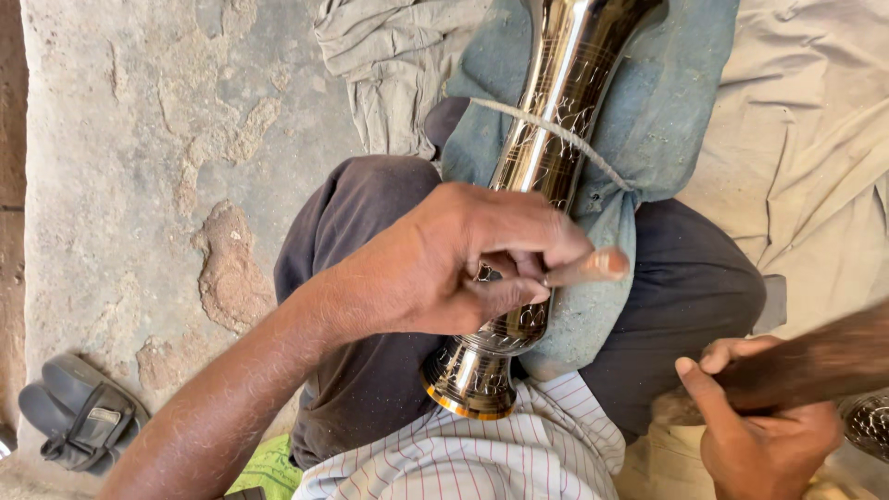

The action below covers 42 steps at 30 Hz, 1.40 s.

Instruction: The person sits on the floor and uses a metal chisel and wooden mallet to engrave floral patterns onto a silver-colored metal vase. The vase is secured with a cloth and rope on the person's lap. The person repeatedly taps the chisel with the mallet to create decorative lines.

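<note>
Polished engraved metal vase (542, 157) lying along the lap on a blue-grey cloth (667, 111), tied down by a cord (556, 130); likely rigid, fairly heavy and slippery, best gripped at the narrow neck above the flared base. Left hand (454, 259) pinched shut on a small wooden-handled tool (593, 267) against the vase. Right hand (759, 435) wrapped round a dark wooden handle (806, 366), perhaps a mallet.

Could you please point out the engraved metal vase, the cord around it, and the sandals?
engraved metal vase (556, 83), head view, upper neck.
cord (556, 131), head view, middle across the vase.
sandals (79, 412), head view, strap.
</note>
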Each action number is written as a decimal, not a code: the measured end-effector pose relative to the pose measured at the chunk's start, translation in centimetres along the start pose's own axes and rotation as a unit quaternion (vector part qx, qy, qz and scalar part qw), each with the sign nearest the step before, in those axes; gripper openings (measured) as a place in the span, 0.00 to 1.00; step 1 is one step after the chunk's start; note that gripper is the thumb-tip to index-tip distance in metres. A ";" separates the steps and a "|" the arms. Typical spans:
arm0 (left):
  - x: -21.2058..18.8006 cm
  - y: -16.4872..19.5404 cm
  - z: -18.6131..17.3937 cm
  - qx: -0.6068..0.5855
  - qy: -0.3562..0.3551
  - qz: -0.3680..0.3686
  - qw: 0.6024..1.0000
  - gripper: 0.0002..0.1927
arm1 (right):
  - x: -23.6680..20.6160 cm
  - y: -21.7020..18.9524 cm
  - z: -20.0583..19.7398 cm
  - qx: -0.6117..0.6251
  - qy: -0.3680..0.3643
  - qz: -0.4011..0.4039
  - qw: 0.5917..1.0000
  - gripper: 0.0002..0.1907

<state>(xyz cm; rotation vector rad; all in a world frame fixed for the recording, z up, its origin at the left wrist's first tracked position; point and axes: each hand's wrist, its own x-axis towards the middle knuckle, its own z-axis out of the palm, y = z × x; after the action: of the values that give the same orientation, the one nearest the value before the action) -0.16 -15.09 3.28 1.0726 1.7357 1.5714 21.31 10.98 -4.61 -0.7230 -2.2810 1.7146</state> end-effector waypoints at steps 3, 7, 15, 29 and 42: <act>0.3 -0.1 0.7 0.059 0.019 -0.014 0.998 0.14 | -0.3 2.5 -0.6 0.170 -0.008 0.053 0.984 0.18; 1.4 -1.8 1.9 0.147 -0.007 -0.074 0.986 0.13 | -0.2 5.3 -1.5 0.147 -0.040 0.134 0.979 0.22; 2.8 -3.0 2.9 0.181 -0.062 -0.133 0.972 0.19 | -1.6 5.4 0.6 -0.076 -0.022 0.078 0.994 0.24; 3.2 -1.9 2.9 0.259 -0.096 -0.128 0.952 0.22 | 3.4 1.0 -2.4 -0.141 -0.140 0.072 0.977 0.21; -0.5 -1.6 3.2 0.153 0.095 -0.157 0.971 0.20 | 11.7 -0.9 -1.8 -0.017 -0.132 -0.041 0.990 0.24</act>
<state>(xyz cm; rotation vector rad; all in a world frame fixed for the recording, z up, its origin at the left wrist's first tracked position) 2.44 -13.82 1.16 0.7486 2.2093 1.2698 11.77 18.03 -4.74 -0.4230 -2.4778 1.8326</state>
